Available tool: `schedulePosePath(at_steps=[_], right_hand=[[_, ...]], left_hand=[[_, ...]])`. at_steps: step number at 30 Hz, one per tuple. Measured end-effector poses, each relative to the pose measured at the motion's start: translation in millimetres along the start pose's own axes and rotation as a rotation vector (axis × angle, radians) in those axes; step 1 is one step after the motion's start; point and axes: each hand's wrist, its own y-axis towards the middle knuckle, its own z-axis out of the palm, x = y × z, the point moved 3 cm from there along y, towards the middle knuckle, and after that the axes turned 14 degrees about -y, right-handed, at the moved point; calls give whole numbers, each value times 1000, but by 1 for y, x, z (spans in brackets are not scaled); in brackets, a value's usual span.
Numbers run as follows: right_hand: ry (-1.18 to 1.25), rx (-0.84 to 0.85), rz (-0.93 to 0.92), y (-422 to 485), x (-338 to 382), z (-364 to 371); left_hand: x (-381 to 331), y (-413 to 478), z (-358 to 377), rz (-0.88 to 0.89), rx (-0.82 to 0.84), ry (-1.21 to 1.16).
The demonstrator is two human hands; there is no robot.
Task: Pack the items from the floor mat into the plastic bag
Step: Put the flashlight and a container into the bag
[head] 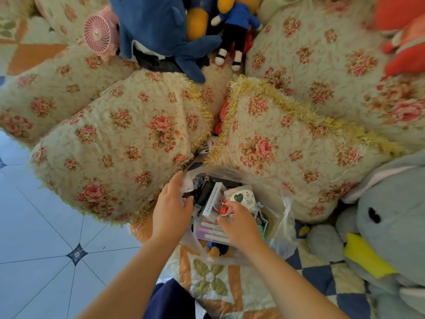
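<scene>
1 wide-angle head view looks steeply down, close over the plastic bag, cushions bulging ahead.

Left hand holds plastic bag rim; right hand inside.

Quilted floor mat, plastic bag, grey plush on it
</scene>
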Motion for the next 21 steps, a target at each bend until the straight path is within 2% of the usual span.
schedulePosePath(at_steps=[4,9,14,17,21], right_hand=[[-132,-76,-62,-17,-3,-12],[-187,-117,-95,-41,-6,-19],[-243,-109,-214,-65,-9,-7],[-309,-76,-318,-86,-10,10],[-426,-11,-525,-133,-8,46]], left_hand=[[-6,-13,1,44,33,98],[-2,-36,-2,73,51,135],[13,-77,-9,67,-13,159],[30,-123,-13,16,-55,206],[65,-208,-21,-143,-164,261]])
